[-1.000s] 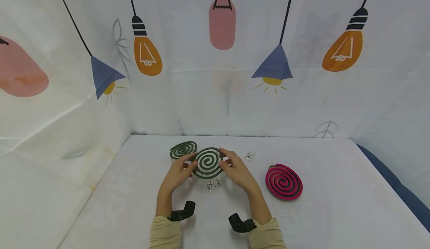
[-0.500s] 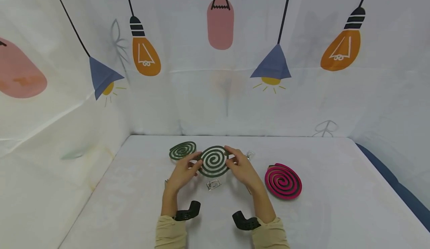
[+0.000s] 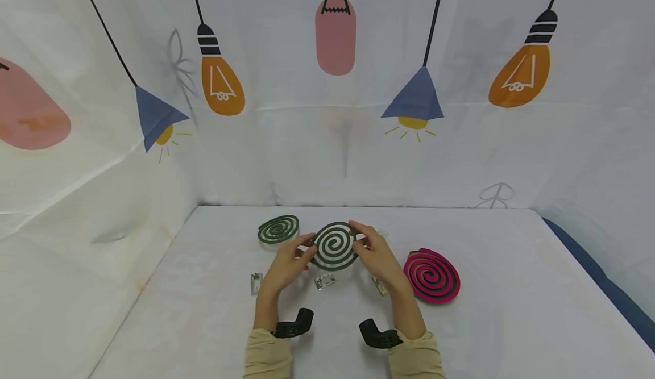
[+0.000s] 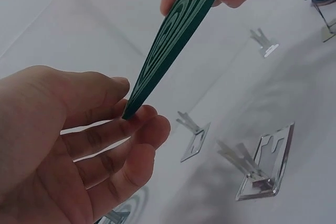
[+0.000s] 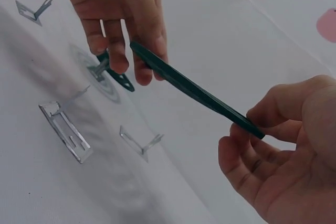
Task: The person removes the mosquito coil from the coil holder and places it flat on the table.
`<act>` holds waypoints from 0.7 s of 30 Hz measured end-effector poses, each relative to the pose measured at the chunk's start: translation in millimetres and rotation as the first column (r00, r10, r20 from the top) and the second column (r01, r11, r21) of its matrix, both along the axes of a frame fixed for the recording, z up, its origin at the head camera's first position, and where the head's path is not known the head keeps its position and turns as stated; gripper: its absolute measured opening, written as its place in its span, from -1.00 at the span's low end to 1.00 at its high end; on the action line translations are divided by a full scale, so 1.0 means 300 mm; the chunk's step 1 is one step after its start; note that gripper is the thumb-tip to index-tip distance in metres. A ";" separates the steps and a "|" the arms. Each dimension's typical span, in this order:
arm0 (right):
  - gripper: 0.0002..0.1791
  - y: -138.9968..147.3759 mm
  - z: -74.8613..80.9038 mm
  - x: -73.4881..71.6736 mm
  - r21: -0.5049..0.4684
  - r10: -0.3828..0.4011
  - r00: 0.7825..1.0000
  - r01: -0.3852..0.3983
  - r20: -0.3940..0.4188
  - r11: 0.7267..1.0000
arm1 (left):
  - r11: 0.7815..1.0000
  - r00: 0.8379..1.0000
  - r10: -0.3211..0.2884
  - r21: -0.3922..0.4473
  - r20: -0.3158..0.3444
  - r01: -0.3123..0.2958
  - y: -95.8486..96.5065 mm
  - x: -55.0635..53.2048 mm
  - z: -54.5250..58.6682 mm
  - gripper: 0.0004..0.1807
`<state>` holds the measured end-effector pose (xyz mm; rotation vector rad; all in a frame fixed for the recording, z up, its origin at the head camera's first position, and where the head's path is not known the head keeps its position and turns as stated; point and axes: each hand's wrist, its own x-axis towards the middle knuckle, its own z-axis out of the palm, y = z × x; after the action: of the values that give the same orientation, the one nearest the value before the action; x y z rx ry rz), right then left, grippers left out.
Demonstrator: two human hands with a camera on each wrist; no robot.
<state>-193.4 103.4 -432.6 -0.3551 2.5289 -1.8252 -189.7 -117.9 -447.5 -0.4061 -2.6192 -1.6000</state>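
A green mosquito coil (image 3: 334,246) is held up between both hands above the table, its spiral facing the head camera. My left hand (image 3: 286,262) pinches its left edge between thumb and fingers. On the opposite edge, my right hand (image 3: 377,257) pinches it the same way. Both wrist views show the coil (image 4: 173,40) nearly edge-on, thin and flat. Below it lies a metal coil stand (image 3: 324,280) with an upright forked prong, apart from the coil. More such stands lie by the left wrist (image 3: 256,283) and partly hidden behind the right wrist (image 3: 380,286).
A second green coil (image 3: 278,229) sits raised at the back left. To the right is a pink and dark green coil (image 3: 432,277), raised on a metal stand (image 4: 328,34). White fabric with printed lamps (image 3: 413,98) surrounds the white table (image 3: 512,311).
Both hands have moved to the right with the green mosquito coil between them. The stand by the left wrist and the one by the right wrist have come into sight.
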 end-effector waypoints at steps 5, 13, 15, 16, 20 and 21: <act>-0.45 0.019 0.002 -0.001 0.001 -0.011 1.000 0.011 -0.009 1.000 | 1.000 1.000 -0.004 0.003 0.027 0.004 0.018 -0.004 0.003 -0.56; -0.43 0.031 -0.004 -0.007 -0.019 0.001 1.000 -0.001 0.000 1.000 | 0.998 0.998 -0.002 0.068 0.057 -0.002 0.039 -0.009 0.005 -0.56; -0.43 0.035 -0.005 -0.009 -0.021 -0.003 1.000 0.003 0.000 1.000 | 0.997 0.998 -0.007 0.082 0.058 0.002 0.044 -0.012 0.003 -0.57; -0.43 0.037 -0.005 -0.009 -0.022 -0.004 1.000 0.004 0.002 1.000 | 0.996 0.998 -0.010 0.090 0.059 0.005 0.047 -0.013 0.001 -0.57; -0.45 0.048 0.000 -0.007 -0.006 -0.004 1.000 0.004 0.001 1.000 | 0.992 0.996 -0.026 0.128 0.082 0.015 0.057 -0.016 -0.004 -0.58; -0.46 0.052 0.002 -0.006 0.001 -0.006 1.000 0.006 0.000 1.000 | 0.991 0.996 -0.029 0.136 0.088 0.017 0.059 -0.017 -0.005 -0.57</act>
<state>-195.2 118.9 -432.0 -0.3482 2.5333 -1.8260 -194.8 -100.1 -449.1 -0.3663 -2.5572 -1.8308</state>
